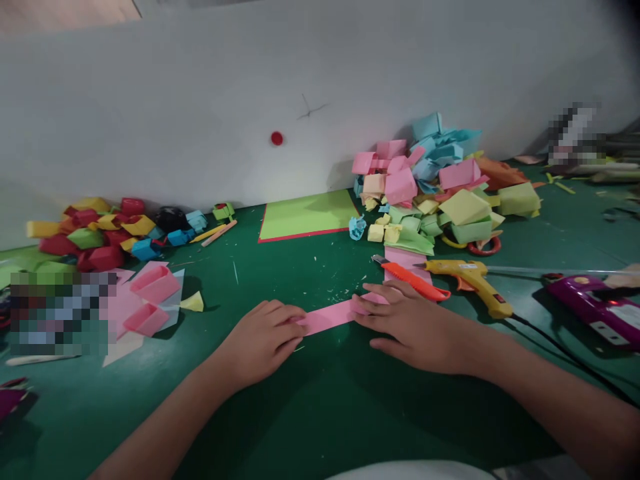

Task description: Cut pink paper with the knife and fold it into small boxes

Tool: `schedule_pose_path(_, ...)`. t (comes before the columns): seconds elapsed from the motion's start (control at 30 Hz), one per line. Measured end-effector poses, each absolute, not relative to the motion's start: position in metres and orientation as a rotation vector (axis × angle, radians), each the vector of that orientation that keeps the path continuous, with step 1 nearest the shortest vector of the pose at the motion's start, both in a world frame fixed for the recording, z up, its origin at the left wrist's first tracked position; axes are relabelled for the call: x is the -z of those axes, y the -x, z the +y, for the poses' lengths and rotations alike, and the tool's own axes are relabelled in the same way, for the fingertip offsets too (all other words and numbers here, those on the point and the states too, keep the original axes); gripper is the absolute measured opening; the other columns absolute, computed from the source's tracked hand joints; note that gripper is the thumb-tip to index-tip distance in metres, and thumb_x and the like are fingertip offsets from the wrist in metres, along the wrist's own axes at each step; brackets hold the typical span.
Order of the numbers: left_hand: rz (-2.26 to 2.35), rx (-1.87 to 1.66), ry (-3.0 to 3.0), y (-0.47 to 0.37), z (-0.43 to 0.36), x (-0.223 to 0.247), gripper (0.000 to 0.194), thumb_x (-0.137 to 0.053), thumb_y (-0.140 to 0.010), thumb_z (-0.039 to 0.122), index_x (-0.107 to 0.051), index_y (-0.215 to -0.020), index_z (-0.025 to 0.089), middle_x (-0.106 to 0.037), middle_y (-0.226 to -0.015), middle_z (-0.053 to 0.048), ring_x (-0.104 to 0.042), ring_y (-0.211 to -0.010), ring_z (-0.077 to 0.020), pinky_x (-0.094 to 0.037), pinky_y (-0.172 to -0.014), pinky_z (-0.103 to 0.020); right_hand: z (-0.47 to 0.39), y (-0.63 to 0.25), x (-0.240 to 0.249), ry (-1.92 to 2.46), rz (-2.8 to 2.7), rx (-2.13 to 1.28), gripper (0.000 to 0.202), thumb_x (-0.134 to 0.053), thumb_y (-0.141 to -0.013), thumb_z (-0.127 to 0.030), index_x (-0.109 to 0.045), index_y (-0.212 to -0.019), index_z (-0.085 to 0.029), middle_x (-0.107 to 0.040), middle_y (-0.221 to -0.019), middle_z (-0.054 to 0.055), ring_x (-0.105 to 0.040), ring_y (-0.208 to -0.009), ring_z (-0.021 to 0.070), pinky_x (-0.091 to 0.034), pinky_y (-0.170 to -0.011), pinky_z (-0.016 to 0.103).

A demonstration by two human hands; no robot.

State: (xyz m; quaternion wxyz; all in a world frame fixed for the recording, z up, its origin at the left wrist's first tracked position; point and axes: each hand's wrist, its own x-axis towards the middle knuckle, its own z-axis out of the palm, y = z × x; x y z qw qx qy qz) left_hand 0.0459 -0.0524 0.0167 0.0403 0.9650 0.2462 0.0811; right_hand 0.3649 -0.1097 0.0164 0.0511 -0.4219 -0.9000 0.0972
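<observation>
A pink paper strip point(330, 317) lies across the green table between my hands, slanting slightly up to the right. My left hand point(267, 339) has its fingers closed on the strip's left end, thumb at the near edge. Over the right end lies my right hand point(413, 327), palm down with fingers spread, pressing on the paper and covering that end. Just beyond the right hand are an orange utility knife point(417, 280) and a pink paper sheet point(400, 259) partly beneath it. To the right of these rests a yellow hot glue gun point(470, 280).
A heap of folded coloured paper point(465, 207) stands back right, by the wall. Another pile of folded paper point(95, 233) sits at left, with pink folded pieces point(155, 293) nearer. A green sheet point(310, 215) lies at the back. A purple power strip point(595, 310) and cord are at right.
</observation>
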Motion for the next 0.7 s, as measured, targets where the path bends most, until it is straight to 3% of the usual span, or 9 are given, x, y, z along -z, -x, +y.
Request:
schedule_pose_path(0.23, 0.757, -0.268, -2.934, -0.045, -0.051, -0.017, 0.024, -0.049, -0.101, 0.023, -0.073, -0.103, 0.024, -0.069, -0.124, -0.007, -0.063, -0.106, -0.0204, -0.047, -0.090, -0.037, -0.105, -0.383, -0.026, 1.316, -2.680, -0.382, 0.036, -0.045, -0.103, -0.032, -0.071, -0.127, -0.030, -0.069, -0.135, 0.003, -0.042, -0.143, 0.0350, -0.025, -0.119, 0.062)
schedule_pose_path(0.5, 0.784, -0.209, -2.935, -0.053, -0.061, -0.017, 0.023, -0.050, -0.095, 0.020, -0.066, -0.111, 0.023, -0.062, -0.140, -0.007, -0.055, -0.128, -0.0265, -0.043, -0.103, -0.045, -0.100, -0.373, -0.024, 1.247, -2.657, -0.400, 0.030, -0.049, -0.098, -0.030, -0.068, -0.121, -0.026, -0.060, -0.145, 0.003, -0.043, -0.140, 0.0335, -0.033, -0.115, 0.057)
schedule_pose_path(0.7, 0.778, -0.226, -2.903, -0.056, -0.060, -0.016, 0.016, -0.047, -0.097, 0.021, -0.063, -0.094, 0.020, -0.066, -0.132, -0.007, -0.059, -0.119, -0.0244, -0.043, -0.096, -0.042, -0.106, -0.357, -0.022, 1.180, -2.697, -0.442, 0.023, -0.053, -0.097, -0.033, -0.065, -0.114, -0.024, -0.058, -0.145, 0.008, -0.043, -0.138, 0.0316, -0.034, -0.112, 0.055)
